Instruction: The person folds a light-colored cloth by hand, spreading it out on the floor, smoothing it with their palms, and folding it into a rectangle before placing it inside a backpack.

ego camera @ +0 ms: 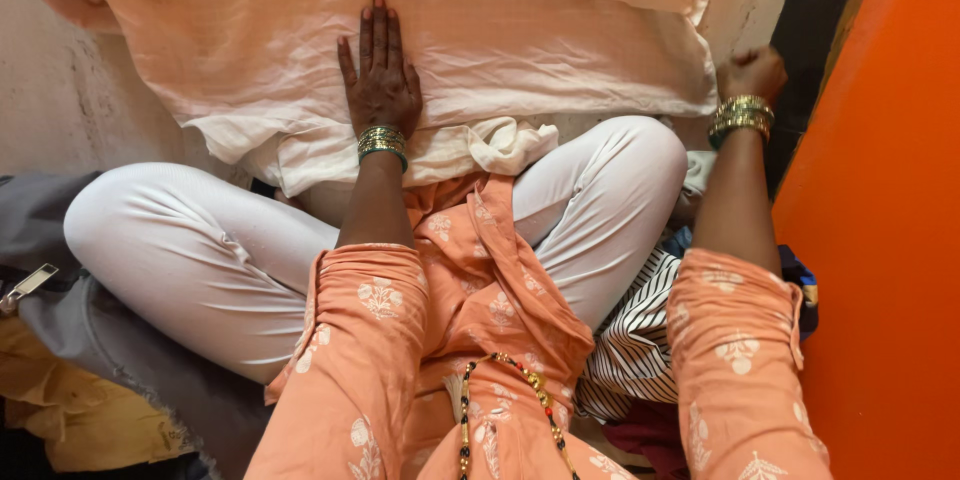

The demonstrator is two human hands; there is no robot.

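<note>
A pale peach cloth (520, 30) lies spread on the floor in front of my crossed legs. My left hand (379, 70) rests flat on it, palm down and fingers together, near the cloth's front edge. My right hand (752, 73) is at the cloth's right edge, fingers curled closed, apparently gripping the edge of the fabric; the grip itself is partly hidden. Both wrists wear bangles. A folded white layer (500, 145) shows under the front edge.
An orange wall or panel (890, 240) stands close on the right. A striped black-and-white garment (635, 340) lies under my right arm. Grey fabric (70, 270) and a yellow cloth (80, 410) are heaped at the left. Bare floor (60, 90) shows at the upper left.
</note>
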